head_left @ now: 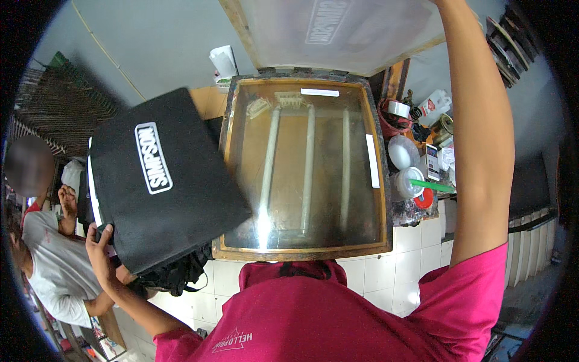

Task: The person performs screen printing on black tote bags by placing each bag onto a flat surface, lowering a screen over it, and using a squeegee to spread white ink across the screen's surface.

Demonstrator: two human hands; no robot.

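My left hand pinches the lower left edge of a flat black fabric piece that carries a white printed label-shaped mark. A thin white edge shows along its left side. The piece is held tilted, its right corner overlapping the left side of a glass-topped table with a wooden rim. Three pale tubes show under the glass. Behind the table, a wooden-framed printing screen stands raised, with a similar mark on its mesh. My right arm reaches up beside the screen; the hand itself is cut off by the top edge.
White strips lie along the table's back and right edges. At right, a cluttered side stand holds a white tub with a green-handled tool, a phone and a bottle. A person in a white shirt is at left.
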